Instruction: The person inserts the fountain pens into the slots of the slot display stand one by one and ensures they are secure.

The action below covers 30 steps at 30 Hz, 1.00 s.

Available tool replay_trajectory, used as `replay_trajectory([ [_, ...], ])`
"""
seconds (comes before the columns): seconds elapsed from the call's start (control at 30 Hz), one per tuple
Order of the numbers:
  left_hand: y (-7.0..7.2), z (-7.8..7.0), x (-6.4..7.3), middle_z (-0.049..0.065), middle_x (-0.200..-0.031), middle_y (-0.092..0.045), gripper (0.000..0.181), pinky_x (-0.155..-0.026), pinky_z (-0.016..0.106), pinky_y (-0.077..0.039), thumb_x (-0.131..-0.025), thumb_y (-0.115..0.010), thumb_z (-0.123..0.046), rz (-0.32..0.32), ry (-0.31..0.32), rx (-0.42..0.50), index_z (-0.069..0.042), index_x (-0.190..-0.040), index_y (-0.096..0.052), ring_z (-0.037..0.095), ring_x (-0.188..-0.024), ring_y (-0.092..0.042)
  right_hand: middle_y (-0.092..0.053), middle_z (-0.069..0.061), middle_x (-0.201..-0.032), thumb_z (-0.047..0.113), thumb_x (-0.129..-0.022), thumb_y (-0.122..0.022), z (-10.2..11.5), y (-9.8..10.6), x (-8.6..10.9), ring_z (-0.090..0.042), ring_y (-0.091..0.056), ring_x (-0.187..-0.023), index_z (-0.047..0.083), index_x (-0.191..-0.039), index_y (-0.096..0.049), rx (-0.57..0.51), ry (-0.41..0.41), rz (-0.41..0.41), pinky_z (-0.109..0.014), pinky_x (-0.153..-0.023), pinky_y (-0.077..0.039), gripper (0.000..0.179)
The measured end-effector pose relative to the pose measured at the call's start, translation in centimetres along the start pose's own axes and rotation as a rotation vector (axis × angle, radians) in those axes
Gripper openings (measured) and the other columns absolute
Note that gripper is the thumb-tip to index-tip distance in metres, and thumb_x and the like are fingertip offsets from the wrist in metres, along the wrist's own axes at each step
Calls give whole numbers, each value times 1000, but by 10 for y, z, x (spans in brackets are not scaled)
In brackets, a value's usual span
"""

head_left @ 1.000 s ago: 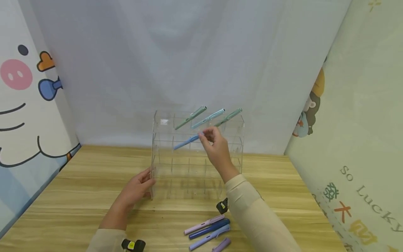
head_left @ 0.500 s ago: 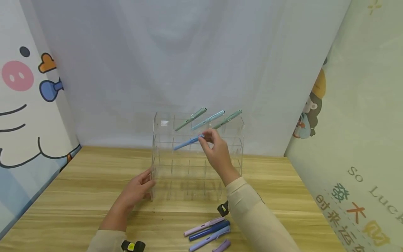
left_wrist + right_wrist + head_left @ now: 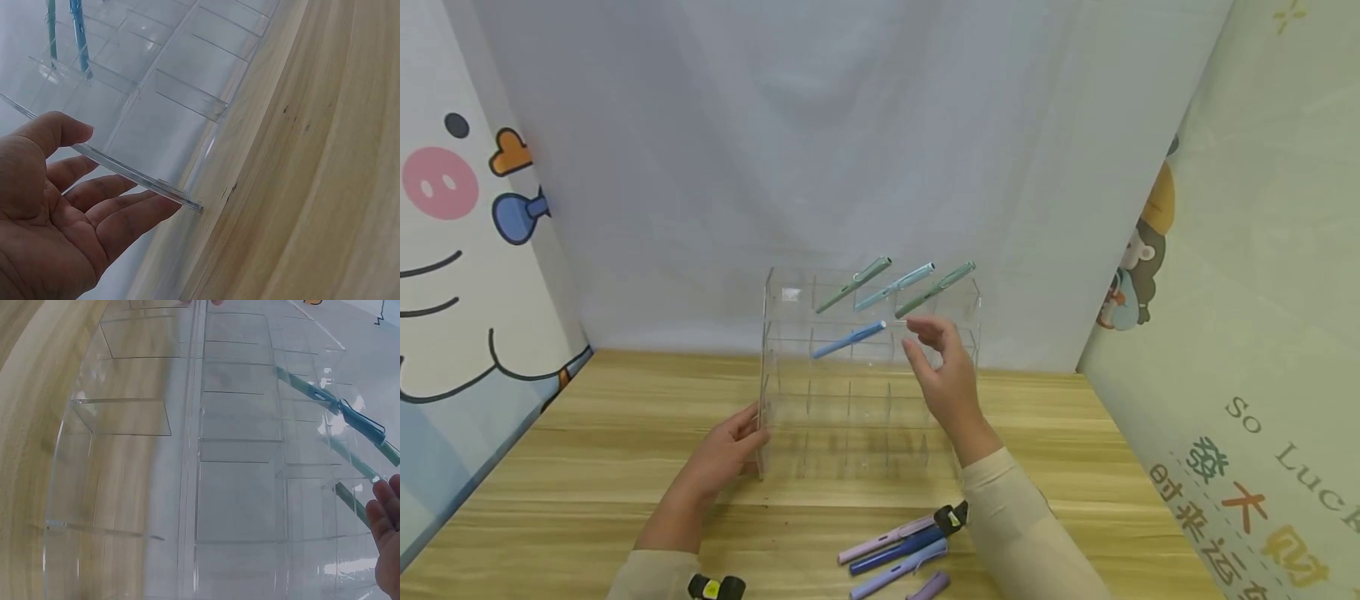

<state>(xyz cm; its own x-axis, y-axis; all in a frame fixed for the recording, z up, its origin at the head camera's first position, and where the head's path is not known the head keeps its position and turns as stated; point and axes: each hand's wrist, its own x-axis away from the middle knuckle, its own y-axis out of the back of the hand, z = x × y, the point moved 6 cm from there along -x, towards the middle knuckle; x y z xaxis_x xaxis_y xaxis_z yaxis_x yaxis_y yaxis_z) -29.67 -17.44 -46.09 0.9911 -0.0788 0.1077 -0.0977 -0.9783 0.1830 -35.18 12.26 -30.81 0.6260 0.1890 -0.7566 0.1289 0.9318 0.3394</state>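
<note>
A clear acrylic pen rack [image 3: 868, 408] with several tiers stands on the table. My left hand [image 3: 726, 454] holds its left side panel, thumb on one face and fingers on the other, as the left wrist view shows [image 3: 75, 206]. A blue pen [image 3: 848, 340] lies slanted in the second tier. Just right of it my right hand [image 3: 949, 375] is apart from the pen, thumb and fingers spread with nothing between them. On the top tier lean a green pen [image 3: 853, 285], a light blue pen [image 3: 895, 287] and another green pen [image 3: 936, 289].
Before the rack on the wooden table [image 3: 550, 483] lie a pink pen [image 3: 880, 542], a dark blue pen [image 3: 895, 552], a lavender pen [image 3: 895, 572] and a purple pen [image 3: 929, 587], partly cut off. A pale curtain [image 3: 850, 150] hangs behind.
My right hand has let go of the blue pen and drawn back to the right and down. The pen stays in the second tier. My left hand has kept its place.
</note>
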Motion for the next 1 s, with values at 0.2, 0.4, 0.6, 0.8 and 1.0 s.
replay_trajectory([
  [0.2, 0, 0, -1, 18, -157, -32, 71, -87, 39, -54, -100, -57, -36, 6, -12, 4, -17, -159, -20, 38, -135, -43, -63, -18, -120, -4, -96, -57, 6, 28, 21, -32, -61, -113, -4, -124, -51, -58, 7, -14, -27, -97, -48, 29],
  [0.4, 0, 2, -1, 18, -157, -33, 71, -88, 40, -54, -100, -57, -35, 4, -7, 1, -18, -159, -21, 37, -135, -43, -64, -21, -117, -8, -95, -55, 15, 58, 39, -18, -64, -111, -4, -124, -54, -97, 73, -33, -20, -93, -49, 29],
  [0.6, 0, 1, 0, 18, -157, -33, 72, -89, 40, -54, -100, -57, -37, 5, -13, -2, -18, -158, -21, 38, -135, -43, -63, -24, -115, -9, -96, -53, 14, 84, 56, -16, -64, -109, -5, -123, -55, -144, 11, -59, -21, -92, -50, 28],
  [0.8, 0, 1, 0, 17, -157, -34, 71, -88, 40, -54, -100, -58, -37, 6, -11, 13, -18, -158, -22, 39, -135, -43, -61, -27, -113, -18, -92, -51, 11, 110, 65, -17, -65, -106, -14, -122, -52, -156, 29, -77, -19, -86, -51, 31],
  [1.0, 0, 1, 0, 18, -158, -31, 71, -88, 41, -54, -100, -56, -36, 23, -21, 23, -17, -159, -20, 41, -136, -41, -63, -21, -114, -18, -94, -48, 12, 131, 67, -17, -66, -105, -19, -121, -49, -208, 17, -95, -20, -84, -53, 27],
])
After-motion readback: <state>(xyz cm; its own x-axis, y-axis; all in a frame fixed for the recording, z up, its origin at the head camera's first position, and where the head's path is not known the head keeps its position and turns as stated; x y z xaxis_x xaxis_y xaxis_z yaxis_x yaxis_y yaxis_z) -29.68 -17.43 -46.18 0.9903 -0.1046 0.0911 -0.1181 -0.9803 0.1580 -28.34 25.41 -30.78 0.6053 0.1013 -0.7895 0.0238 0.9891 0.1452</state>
